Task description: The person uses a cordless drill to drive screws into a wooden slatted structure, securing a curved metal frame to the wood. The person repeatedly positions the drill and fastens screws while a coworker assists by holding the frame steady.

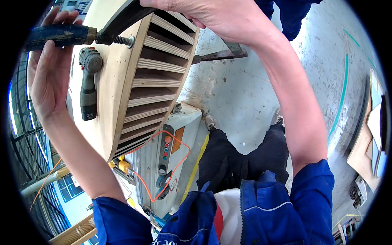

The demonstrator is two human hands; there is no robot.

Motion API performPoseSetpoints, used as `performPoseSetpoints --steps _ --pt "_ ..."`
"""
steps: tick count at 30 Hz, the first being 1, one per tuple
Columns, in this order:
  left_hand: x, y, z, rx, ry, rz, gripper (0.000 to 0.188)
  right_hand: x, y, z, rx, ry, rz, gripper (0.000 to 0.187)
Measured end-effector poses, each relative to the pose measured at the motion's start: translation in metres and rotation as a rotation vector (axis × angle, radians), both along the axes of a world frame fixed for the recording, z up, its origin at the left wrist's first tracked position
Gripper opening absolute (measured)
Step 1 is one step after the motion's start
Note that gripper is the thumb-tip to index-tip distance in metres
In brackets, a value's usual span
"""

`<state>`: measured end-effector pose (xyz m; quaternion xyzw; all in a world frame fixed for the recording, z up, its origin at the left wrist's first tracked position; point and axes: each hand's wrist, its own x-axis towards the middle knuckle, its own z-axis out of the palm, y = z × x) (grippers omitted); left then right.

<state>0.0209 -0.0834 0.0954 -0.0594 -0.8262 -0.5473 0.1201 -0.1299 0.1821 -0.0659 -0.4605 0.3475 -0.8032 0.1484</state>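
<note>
My left hand (48, 83) has its thumb and fingers around the dark blue handle (61, 36) of a screw clamp. The clamp's black metal arm (122, 20) runs up to the top edge, where my right hand (224, 18) grips it; some of those fingers lie out of the picture. The threaded spindle ends in a round pad (130, 41) against the pale wooden panel (118, 77). This panel edges a curved wooden piece with several parallel plywood slats (157, 65). A cordless power tool (88, 83) lies on the wood, beside my left hand.
Below the slatted piece stands a grey machine with a button panel (166, 147) and a looped orange cord (189, 153). A metal bar (222, 56) juts out past the slats. Another person's dark blue trouser legs (292, 18) show at the top. Wooden panels (363, 155) lean at right.
</note>
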Motion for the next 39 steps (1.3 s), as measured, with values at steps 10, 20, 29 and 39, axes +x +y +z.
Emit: performPoseSetpoints --steps 10,20,29,39 --pt "0.002 0.0 0.006 -0.37 0.071 0.235 0.038 -0.003 0.006 0.005 0.061 -0.004 0.046 0.026" --pt "0.002 0.027 0.004 -0.678 0.127 0.552 0.036 0.006 0.002 0.004 0.064 0.003 -0.067 0.028" --pt "-0.004 0.01 0.022 -0.476 -0.112 0.114 0.047 -0.001 -0.007 0.006 0.116 0.022 -0.16 0.029" --pt "0.003 0.037 -0.003 -0.637 0.174 0.551 0.034 0.002 -0.006 0.001 0.116 0.007 -0.149 0.028"
